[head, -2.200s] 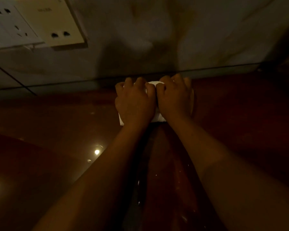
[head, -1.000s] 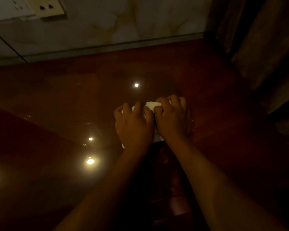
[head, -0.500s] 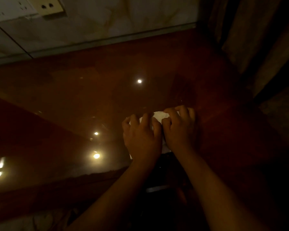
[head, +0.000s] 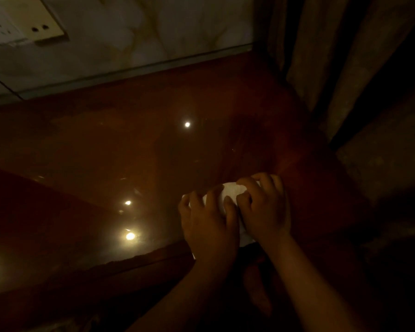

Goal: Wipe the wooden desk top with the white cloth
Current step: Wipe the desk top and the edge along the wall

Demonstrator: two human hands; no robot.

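The white cloth (head: 231, 192) lies bunched on the glossy dark-red wooden desk top (head: 101, 152), close to its front edge and toward the right end. My left hand (head: 210, 227) and my right hand (head: 265, 209) sit side by side on the cloth, fingers curled over it and gripping it against the wood. Most of the cloth is hidden under the hands; only a strip between the fingers and a bit under the wrists shows.
A marbled wall (head: 153, 37) with socket plates (head: 34, 22) runs behind the desk. A brown curtain (head: 333, 58) hangs at the desk's right end. The desk's front edge (head: 130, 263) crosses below the hands. Ceiling lights reflect on the wood.
Both hands have drawn the cloth from the back of the desk by the wall toward the front edge and slightly right. The grip on the cloth is unchanged.
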